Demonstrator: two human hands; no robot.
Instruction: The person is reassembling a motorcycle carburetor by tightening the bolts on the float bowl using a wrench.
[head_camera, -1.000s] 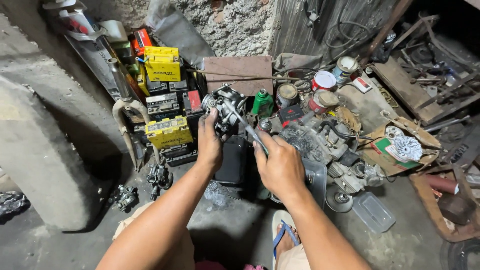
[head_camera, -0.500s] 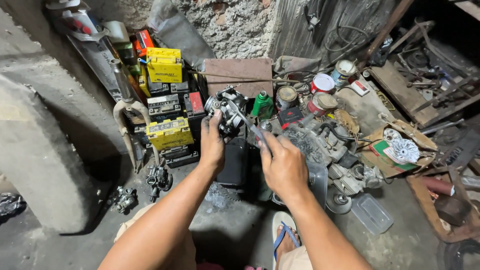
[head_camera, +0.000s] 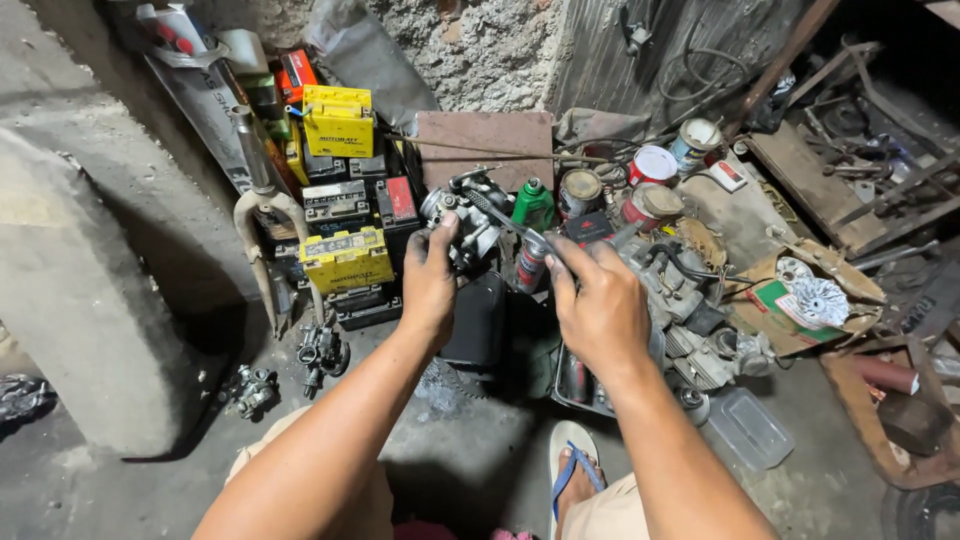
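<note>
Left hand (head_camera: 430, 285) grips a metal engine part (head_camera: 462, 212); right hand (head_camera: 600, 305) holds a screwdriver (head_camera: 512, 222) against it.

Part is held up above a black box (head_camera: 478, 320), in front of the stacked batteries (head_camera: 345, 258) and cans (head_camera: 580, 190). Clutter crowds close at back and right; a concrete block (head_camera: 70, 300) walls off the left. Bare floor (head_camera: 480, 470) sits only near the sandaled foot (head_camera: 572, 475).
</note>
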